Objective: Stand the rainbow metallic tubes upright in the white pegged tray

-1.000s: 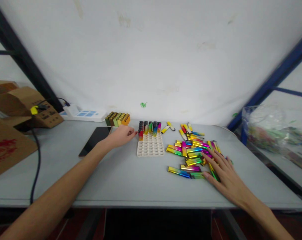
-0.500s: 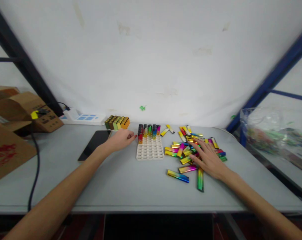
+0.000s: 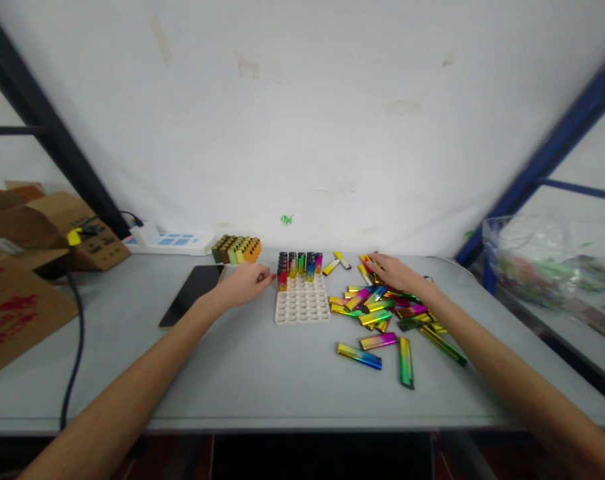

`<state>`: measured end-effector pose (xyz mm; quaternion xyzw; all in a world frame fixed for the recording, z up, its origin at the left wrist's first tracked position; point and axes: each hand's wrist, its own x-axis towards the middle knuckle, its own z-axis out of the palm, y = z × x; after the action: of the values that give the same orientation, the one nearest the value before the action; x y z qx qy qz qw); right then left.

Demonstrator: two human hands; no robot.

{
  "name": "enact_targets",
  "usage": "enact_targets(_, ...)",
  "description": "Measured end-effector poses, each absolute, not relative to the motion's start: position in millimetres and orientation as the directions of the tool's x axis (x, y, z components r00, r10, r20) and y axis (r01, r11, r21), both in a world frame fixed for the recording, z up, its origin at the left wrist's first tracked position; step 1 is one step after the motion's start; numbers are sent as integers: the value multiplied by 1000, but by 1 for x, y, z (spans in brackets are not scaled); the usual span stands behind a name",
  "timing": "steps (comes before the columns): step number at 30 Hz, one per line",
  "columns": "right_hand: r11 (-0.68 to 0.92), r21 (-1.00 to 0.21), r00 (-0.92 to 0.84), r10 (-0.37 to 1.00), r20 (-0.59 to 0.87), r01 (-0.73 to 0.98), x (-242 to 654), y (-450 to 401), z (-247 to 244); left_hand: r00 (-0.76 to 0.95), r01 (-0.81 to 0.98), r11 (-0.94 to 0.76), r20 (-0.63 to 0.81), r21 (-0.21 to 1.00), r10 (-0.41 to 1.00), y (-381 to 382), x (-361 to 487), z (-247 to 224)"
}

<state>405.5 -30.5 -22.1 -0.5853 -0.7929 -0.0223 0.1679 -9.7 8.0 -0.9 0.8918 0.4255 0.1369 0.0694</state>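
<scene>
Left of the white tray (image 3: 302, 310), my left hand (image 3: 245, 283) is closed, its fingertips close to the red lighter (image 3: 282, 280); what it holds, if anything, is hidden. Several colourful lighters stand upright in the tray's back and left slots, and its front slots show bare. My right hand (image 3: 395, 272) lies over the back of a loose pile of shiny lighters (image 3: 377, 317), fingers reaching toward a yellow and red one. Nearer the front lie a yellow-blue lighter (image 3: 359, 356) and a yellow-green lighter (image 3: 405, 363).
A block of lighters (image 3: 236, 249) stands at the back left, by a power strip (image 3: 182, 241). A black phone (image 3: 192, 293) lies left of my hand. Cardboard boxes (image 3: 22, 300) and a cable (image 3: 77, 360) are far left, a plastic bag (image 3: 527, 267) far right.
My right hand has moved back and slightly left over the pile. Some lighters under it have shifted, and a long green one now lies toward the front right. My left hand has barely moved.
</scene>
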Motion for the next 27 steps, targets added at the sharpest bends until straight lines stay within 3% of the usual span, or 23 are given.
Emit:
enact_targets(7,309,-170,-272,939,210,936,396,-47,-19,600,745,-624,169,236,782,9,-9,-3)
enact_targets(16,332,-321,-243,927,287,887,398,-52,-10,594,747,-613,153,257,789,8,-9,-1)
enact_targets(20,325,-576,-139,929,343,750,394,-56,-4,595,744,-618,168,255,786,7,-8,0)
enact_targets(24,193,-895,-85,981,173,401,376,-67,2,599,735,-622,170,271,782,7,-9,-1)
enact_targets(27,126,-980,-92,989,112,154,358,-77,4,597,736,-619,170,275,784,7,-8,-2)
